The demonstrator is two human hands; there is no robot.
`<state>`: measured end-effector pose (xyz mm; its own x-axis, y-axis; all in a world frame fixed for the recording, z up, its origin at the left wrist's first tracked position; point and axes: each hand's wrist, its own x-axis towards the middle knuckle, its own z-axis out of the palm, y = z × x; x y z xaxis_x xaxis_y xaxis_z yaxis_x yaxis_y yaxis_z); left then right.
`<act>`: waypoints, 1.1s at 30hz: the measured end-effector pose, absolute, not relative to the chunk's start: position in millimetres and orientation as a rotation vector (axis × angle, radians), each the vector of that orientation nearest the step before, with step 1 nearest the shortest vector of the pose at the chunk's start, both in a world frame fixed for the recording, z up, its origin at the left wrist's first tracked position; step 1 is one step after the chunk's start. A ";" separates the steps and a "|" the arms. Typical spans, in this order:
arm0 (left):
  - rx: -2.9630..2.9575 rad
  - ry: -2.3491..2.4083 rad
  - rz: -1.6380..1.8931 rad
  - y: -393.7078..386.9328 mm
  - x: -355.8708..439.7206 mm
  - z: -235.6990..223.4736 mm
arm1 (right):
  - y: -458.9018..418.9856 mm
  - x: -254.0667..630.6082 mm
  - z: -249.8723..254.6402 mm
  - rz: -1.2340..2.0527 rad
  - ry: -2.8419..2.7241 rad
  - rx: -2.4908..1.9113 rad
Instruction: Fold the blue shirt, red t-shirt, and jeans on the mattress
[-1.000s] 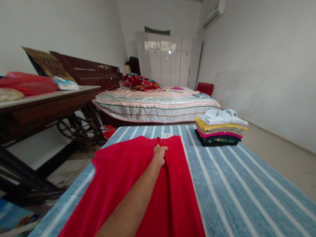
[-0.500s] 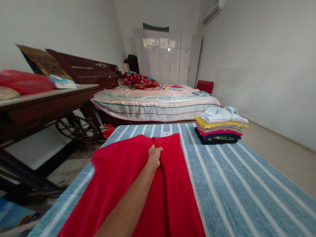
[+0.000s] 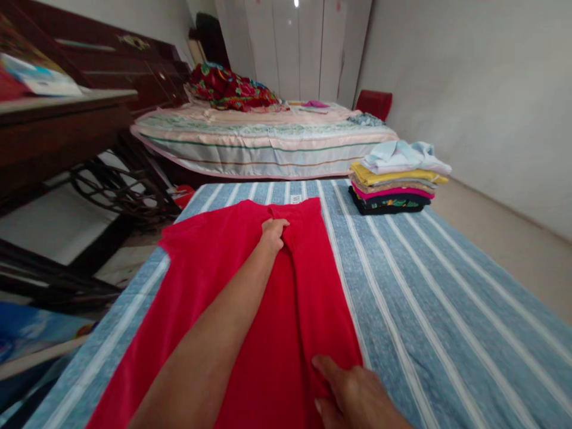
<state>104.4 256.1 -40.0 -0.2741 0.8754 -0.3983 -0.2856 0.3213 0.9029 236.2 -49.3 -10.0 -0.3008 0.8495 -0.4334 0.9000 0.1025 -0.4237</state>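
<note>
A red T-shirt lies spread on a blue-and-white striped bed surface, its right side folded inward as a long strip. My left hand is closed on the edge of that fold near the collar, the forearm crossing the shirt from below. Lower down, my right hand rests over the folded strip near the bottom of the view. Its thumb and forefinger are apart by the strip's inner edge; the other fingers are partly out of sight.
A stack of folded clothes stands at the far right of the striped surface. Behind is a larger bed with a red floral blanket. A dark sewing-machine table stands on the left.
My right hand has come into view from the bottom right, onto the folded strip. My left hand keeps its hold near the collar. The view has tilted downward.
</note>
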 end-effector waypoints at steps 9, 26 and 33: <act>0.590 1.373 1.211 265.5 105.8 -42.5 | -61.2 226.7 0.9 -1.057 2.246 1.734; 0.730 1.424 1.227 271.1 104.6 -43.6 | -59.7 207.5 -6.7 -0.911 2.268 1.522; 0.755 1.435 1.235 267.5 105.9 -32.1 | -53.3 208.7 -6.5 -0.856 2.313 1.513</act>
<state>105.9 267.5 -32.1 -0.2518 0.9192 -0.3028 -0.1621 0.2684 0.9496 208.7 -53.3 -6.5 -0.4312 0.7505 -0.5008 0.8957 0.2893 -0.3376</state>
